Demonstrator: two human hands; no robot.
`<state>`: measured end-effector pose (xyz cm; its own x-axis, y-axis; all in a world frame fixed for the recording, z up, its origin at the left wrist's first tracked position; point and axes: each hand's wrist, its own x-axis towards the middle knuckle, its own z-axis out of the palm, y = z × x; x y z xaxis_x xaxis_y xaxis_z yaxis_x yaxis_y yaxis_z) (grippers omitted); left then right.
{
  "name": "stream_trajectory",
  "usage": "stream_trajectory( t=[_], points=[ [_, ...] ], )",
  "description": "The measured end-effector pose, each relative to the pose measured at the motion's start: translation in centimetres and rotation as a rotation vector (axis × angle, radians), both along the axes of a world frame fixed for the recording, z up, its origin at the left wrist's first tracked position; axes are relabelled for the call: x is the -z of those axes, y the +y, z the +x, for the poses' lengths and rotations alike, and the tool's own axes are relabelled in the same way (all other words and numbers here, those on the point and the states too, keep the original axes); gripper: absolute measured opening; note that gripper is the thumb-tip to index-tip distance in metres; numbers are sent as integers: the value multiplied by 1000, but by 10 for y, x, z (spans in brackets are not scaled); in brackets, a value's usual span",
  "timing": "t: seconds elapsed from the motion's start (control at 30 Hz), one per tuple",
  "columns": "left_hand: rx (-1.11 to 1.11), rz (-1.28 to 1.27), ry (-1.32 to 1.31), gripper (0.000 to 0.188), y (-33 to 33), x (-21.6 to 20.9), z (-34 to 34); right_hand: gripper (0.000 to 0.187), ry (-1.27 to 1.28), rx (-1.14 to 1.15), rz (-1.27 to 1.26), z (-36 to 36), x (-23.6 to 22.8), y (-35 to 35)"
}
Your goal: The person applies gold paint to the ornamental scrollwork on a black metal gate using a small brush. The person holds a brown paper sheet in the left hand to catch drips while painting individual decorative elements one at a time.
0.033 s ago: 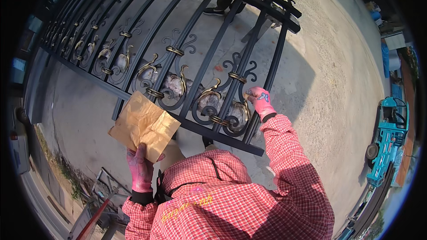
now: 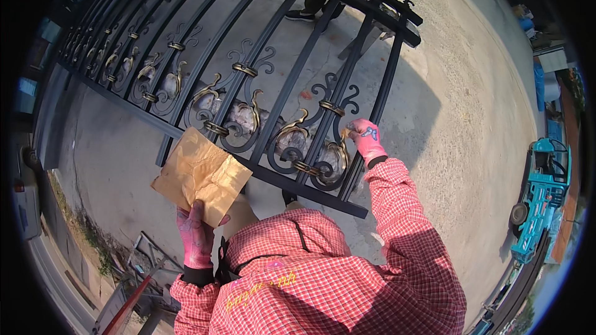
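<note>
A creased gold-coloured sheet (image 2: 202, 174) is pinched in my left hand (image 2: 197, 236), thumb on top, near the lower rail. My right hand (image 2: 366, 138), in a pink glove, is closed at the tip of a gold-painted leaf (image 2: 343, 152) at the right end of a black metal fence panel (image 2: 292, 77). A small yellowish bit shows at its fingertips; I cannot make out what it is. Black scrolls (image 2: 338, 96) and gold-painted collars (image 2: 332, 108) decorate the bars around it.
Another person's shoe and leg (image 2: 316, 9) are beyond the panel. A support (image 2: 357, 40) stands under its far right end. Silvery wrapped material (image 2: 242, 116) lies beneath the bars. A turquoise three-wheeled vehicle (image 2: 537, 201) is parked at right, a metal frame (image 2: 146, 260) at lower left.
My right hand has shifted very slightly to the right and up, with the yellowish bit at its fingertips now showing more. My left hand and the gold sheet stay in place.
</note>
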<state>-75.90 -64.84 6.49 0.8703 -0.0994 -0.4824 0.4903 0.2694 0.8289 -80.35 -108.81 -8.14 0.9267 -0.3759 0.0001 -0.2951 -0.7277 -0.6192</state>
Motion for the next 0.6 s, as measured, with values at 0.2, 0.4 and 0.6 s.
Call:
stream_trajectory(
  t=[0.2, 0.4, 0.6],
  points=[
    [-88, 5, -7, 49, -1, 2, -24, 23, 43, -33, -116, 6, 0, -11],
    [-128, -8, 0, 48, 6, 5, -42, 24, -92, 167, 312, -6, -32, -6],
    [-101, -73, 31, 47, 1, 4, -40, 12, -16, -517, -297, -32, -12, 26]
  ],
)
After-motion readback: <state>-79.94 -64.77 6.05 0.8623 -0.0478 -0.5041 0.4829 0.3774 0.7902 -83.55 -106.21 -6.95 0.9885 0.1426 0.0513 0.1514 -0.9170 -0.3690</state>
